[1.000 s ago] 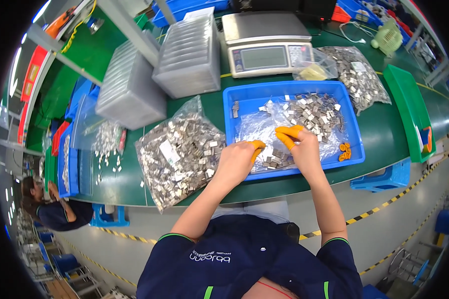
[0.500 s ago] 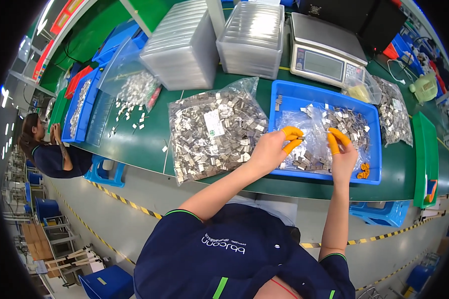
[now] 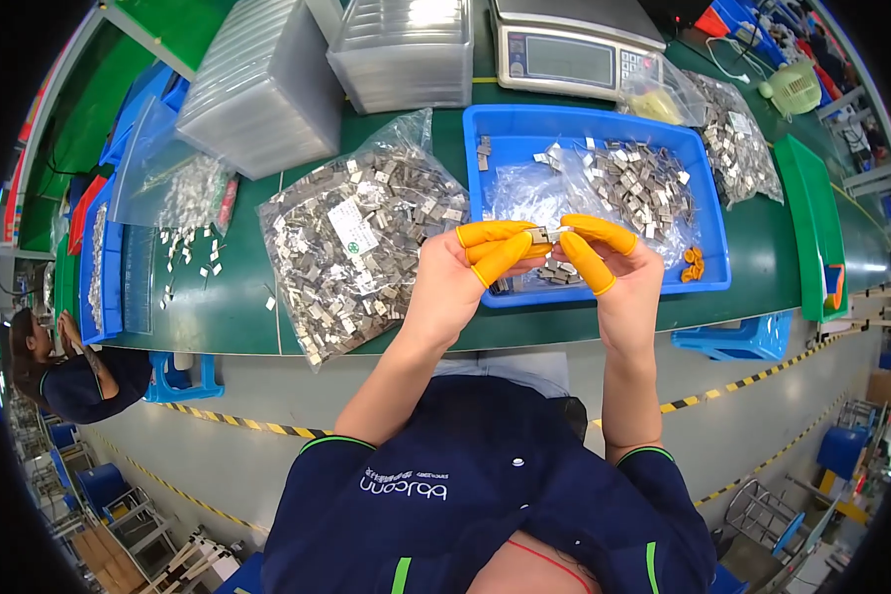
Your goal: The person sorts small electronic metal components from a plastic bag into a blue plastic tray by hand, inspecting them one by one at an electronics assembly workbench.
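Observation:
My left hand point(image 3: 447, 282) and my right hand point(image 3: 631, 292) meet above the near edge of a blue tray point(image 3: 604, 117), with orange finger cots on thumbs and fingers. Pinched in the left fingertips is a small metal connector shell point(image 3: 540, 236). My right thumb and finger close on its other end, where a pale bit shows; whether that is a separate piece I cannot tell. Inside the tray lie many loose metal shells point(image 3: 643, 188), a crumpled clear bag point(image 3: 526, 193) and several spare orange finger cots point(image 3: 694, 264).
Left of the tray lies a large clear bag of metal parts point(image 3: 366, 257). Behind stand stacked clear trays point(image 3: 257, 99) and a scale point(image 3: 569, 59). A green bin point(image 3: 806, 228) is at the right. At the far left a person point(image 3: 74, 376) works beside a blue bin point(image 3: 97, 267).
My hands have come together from apart over the tray, and the metal shell now shows between both sets of fingertips. The whole view has shifted, with the table's contents further left and up.

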A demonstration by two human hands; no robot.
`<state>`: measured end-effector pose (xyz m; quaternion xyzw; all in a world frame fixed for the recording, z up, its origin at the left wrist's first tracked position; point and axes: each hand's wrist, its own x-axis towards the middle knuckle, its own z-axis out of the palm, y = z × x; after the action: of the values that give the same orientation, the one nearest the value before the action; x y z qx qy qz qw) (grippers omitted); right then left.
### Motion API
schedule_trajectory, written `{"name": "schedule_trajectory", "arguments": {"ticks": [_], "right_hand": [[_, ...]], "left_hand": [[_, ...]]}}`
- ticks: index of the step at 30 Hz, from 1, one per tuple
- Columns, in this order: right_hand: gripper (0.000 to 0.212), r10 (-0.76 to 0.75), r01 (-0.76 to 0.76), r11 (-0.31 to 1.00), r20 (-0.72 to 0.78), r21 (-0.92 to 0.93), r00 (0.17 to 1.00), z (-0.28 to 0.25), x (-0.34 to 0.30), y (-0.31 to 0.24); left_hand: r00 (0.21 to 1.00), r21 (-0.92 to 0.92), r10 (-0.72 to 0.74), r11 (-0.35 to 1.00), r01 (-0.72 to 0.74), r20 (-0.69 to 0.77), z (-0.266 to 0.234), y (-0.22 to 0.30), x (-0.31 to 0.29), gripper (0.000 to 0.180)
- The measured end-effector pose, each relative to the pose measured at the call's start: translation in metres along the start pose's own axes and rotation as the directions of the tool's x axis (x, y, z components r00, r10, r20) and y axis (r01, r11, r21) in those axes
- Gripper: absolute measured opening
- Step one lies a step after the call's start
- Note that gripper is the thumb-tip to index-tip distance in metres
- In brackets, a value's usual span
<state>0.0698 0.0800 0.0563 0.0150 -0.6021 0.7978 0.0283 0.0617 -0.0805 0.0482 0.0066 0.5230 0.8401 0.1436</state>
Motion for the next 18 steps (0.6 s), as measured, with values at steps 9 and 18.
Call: {"name": "schedule_trajectory", "arguments": {"ticks": [9, 18], "right_hand": [[0.019, 0.053, -0.033, 0.988, -0.135, 0.149, 0.989, -0.013, -0.010, 0.015], [0.015, -0.036, 0.092, 0.971, -0.245, 0.220, 0.969, -0.016, -0.019, 0.033]], "left_hand": [[0.995, 0.193, 0.095, 0.977, -0.085, -0.041, 0.014, -0.019, 0.001, 0.023], [0.992, 0.099, 0.118, 0.989, -0.113, -0.047, 0.024, -0.040, 0.002, 0.021]]}}
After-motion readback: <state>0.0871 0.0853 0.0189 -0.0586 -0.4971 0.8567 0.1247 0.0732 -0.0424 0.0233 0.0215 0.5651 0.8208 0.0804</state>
